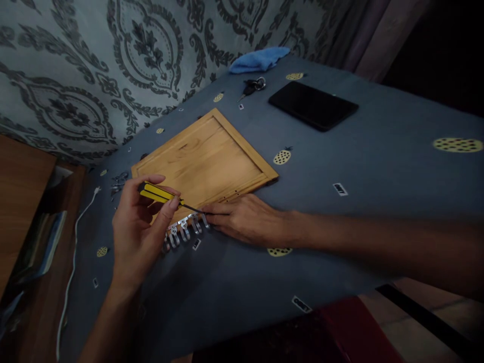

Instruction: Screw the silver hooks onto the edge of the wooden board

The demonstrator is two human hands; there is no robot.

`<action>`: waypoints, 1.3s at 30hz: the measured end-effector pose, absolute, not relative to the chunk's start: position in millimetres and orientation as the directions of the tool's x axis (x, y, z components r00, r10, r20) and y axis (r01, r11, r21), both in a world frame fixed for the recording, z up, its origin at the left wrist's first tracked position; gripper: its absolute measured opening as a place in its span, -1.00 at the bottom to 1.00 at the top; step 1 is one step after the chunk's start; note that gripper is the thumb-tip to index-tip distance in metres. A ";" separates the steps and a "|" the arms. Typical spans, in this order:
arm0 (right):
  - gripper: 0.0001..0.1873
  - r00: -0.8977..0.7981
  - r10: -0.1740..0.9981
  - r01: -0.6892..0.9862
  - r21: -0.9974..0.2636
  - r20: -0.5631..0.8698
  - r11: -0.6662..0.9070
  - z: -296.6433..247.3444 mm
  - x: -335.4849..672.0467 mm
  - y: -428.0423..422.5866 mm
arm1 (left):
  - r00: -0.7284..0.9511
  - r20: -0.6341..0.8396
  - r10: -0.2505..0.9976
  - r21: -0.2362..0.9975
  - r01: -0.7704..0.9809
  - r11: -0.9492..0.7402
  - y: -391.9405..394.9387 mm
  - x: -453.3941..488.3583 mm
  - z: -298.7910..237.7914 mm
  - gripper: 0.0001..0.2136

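My left hand (141,227) is closed around the yellow-and-black handle of a screwdriver (161,193). Its thin shaft slants down to the right, and the tip meets the fingertips of my right hand (251,219). Those fingers are pressed together at the near edge of a wooden board (196,156) with a raised frame; whatever they pinch is hidden. A row of shiny metal hooks (184,229) runs along the same edge, between my two hands. Several small dark holes show in the board's edge beyond my right fingers.
On the patterned grey tablecloth (378,171) lie a black phone or tablet (313,106), keys (252,87) and a blue cloth (259,60). Small metal pieces (120,181) lie left of the board. A white cable (74,252) runs beside a wooden shelf (22,201).
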State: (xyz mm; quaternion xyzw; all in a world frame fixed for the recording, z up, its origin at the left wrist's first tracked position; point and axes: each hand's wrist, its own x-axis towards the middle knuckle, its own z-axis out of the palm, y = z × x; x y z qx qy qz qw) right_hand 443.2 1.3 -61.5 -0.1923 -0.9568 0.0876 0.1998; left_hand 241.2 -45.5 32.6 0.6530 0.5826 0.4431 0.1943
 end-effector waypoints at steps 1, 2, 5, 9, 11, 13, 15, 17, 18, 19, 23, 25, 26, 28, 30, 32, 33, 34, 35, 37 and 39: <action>-0.69 -0.845 0.405 0.335 -0.245 0.348 0.910 -61.4 442.9 1.4 | -0.072 0.350 0.934 0.773 0.585 -0.245 -45.5 241.3 32.7 -0.68; -0.69 -0.844 0.407 0.337 -0.245 0.349 0.909 -61.3 442.7 1.6 | -0.073 0.347 0.935 0.777 0.581 -0.243 -45.5 241.5 32.9 -0.68; -0.69 -0.842 0.408 0.337 -0.248 0.352 0.908 -60.7 442.5 1.7 | -0.080 0.342 0.936 0.782 0.577 -0.237 -45.7 241.9 33.6 -0.68; -0.70 -0.836 0.409 0.332 -0.257 0.365 0.908 -60.3 443.1 1.3 | -0.078 0.345 0.935 0.783 0.574 -0.241 -45.8 242.1 33.5 -0.68; -0.70 -0.833 0.411 0.329 -0.266 0.370 0.906 -60.7 443.5 0.9 | -0.074 0.341 0.937 0.787 0.568 -0.241 -46.0 241.9 32.9 -0.69; -0.70 -0.833 0.414 0.329 -0.273 0.368 0.904 -61.3 443.8 0.6 | -0.072 0.336 0.939 0.789 0.566 -0.239 -46.5 241.6 32.5 -0.69; -0.69 -0.832 0.415 0.330 -0.273 0.368 0.904 -61.9 443.9 0.5 | -0.077 0.334 0.939 0.790 0.567 -0.235 -47.1 241.6 32.6 -0.69; -0.69 -0.831 0.411 0.328 -0.266 0.375 0.906 -62.1 443.7 0.7 | -0.087 0.334 0.939 0.789 0.570 -0.228 -47.5 242.0 33.2 -0.68; -0.69 -0.830 0.409 0.327 -0.263 0.379 0.908 -62.0 443.5 0.8 | -0.089 0.336 0.938 0.788 0.572 -0.228 -47.6 242.4 33.6 -0.68; -0.70 -0.830 0.409 0.327 -0.261 0.380 0.908 -61.8 443.2 1.0 | -0.090 0.338 0.937 0.785 0.575 -0.228 -47.8 242.9 34.1 -0.68; -0.72 -0.837 0.411 0.332 -0.263 0.360 0.906 -60.2 442.7 1.3 | -0.088 0.354 0.931 0.773 0.588 -0.238 -48.3 244.4 35.6 -0.69; -0.70 -0.841 0.411 0.335 -0.258 0.352 0.906 -59.7 442.9 1.1 | -0.086 0.355 0.931 0.777 0.581 -0.242 -48.5 244.5 35.9 -0.69; -0.70 -0.841 0.409 0.334 -0.256 0.353 0.907 -59.6 443.0 0.9 | -0.085 0.352 0.932 0.780 0.577 -0.242 -48.6 244.4 36.0 -0.70; -0.70 -0.840 0.406 0.331 -0.254 0.358 0.909 -59.9 443.2 0.7 | -0.084 0.345 0.935 0.787 0.569 -0.239 -48.7 243.7 35.9 -0.70; -0.70 -0.839 0.406 0.330 -0.255 0.363 0.909 -60.5 443.2 0.7 | -0.083 0.343 0.936 0.791 0.563 -0.240 -48.6 243.0 35.5 -0.69; -0.70 -0.837 0.411 0.334 -0.258 0.361 0.906 -60.8 443.1 0.7 | -0.082 0.344 0.935 0.795 0.555 -0.244 -48.3 242.5 34.9 -0.69; -0.70 -0.837 0.413 0.336 -0.260 0.359 0.906 -60.9 443.2 0.8 | -0.083 0.341 0.937 0.798 0.551 -0.241 -48.1 242.4 34.6 -0.68; -0.70 -0.838 0.413 0.335 -0.261 0.356 0.905 -60.8 443.2 0.8 | -0.085 0.334 0.939 0.803 0.548 -0.235 -47.8 242.5 34.3 -0.68; -0.70 -0.839 0.412 0.333 -0.263 0.355 0.906 -60.6 443.4 0.8 | -0.088 0.328 0.941 0.806 0.545 -0.230 -47.5 242.5 34.0 -0.68; -0.70 -0.840 0.408 0.329 -0.262 0.357 0.907 -60.5 443.8 0.9 | -0.089 0.320 0.943 0.812 0.538 -0.225 -46.6 242.5 33.5 -0.68; -0.70 -0.839 0.409 0.329 -0.263 0.360 0.907 -60.6 444.2 0.9 | -0.086 0.318 0.944 0.817 0.531 -0.227 -45.7 242.3 33.1 -0.68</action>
